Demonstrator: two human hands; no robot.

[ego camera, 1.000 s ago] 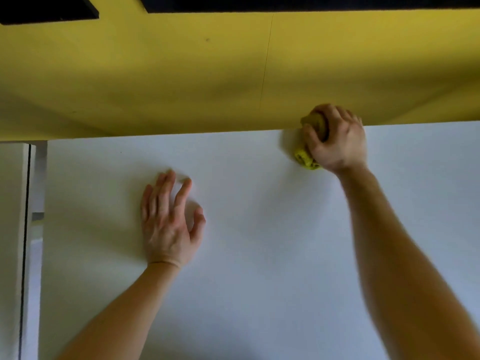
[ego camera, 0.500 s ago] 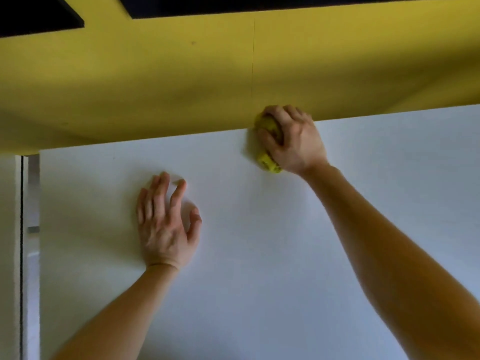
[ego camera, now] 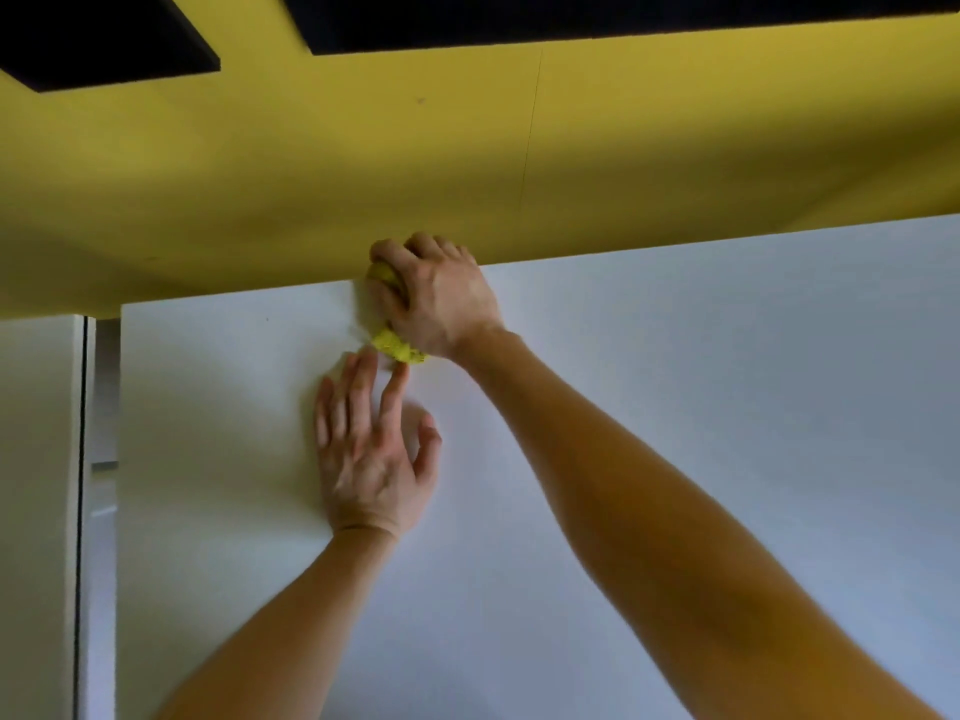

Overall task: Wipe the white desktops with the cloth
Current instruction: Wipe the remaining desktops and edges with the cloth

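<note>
Right hand (ego camera: pixel 441 298) is balled up over the yellow cloth (ego camera: pixel 397 348), grip closed tight around it. Only a bit of cloth pokes out by the wrist, plus another bit under the knuckles. It's pressed down on the white desk (ego camera: pixel 727 407) right at the far edge, where the desk meets the yellow panel (ego camera: pixel 467 163), and it sits closer to the far left corner than to the right side. Left hand (ego camera: pixel 369 459) lies flat on the desk just on the near side of the cloth, grip wide, fingers straight and a little spread, holding nothing. Its index fingertip ends right by the cloth, can't tell if it actually touches. Past the left edge there's a narrow gap and then a second white desk (ego camera: pixel 36 459). Black panels (ego camera: pixel 571 18) sit above the yellow one.
</note>
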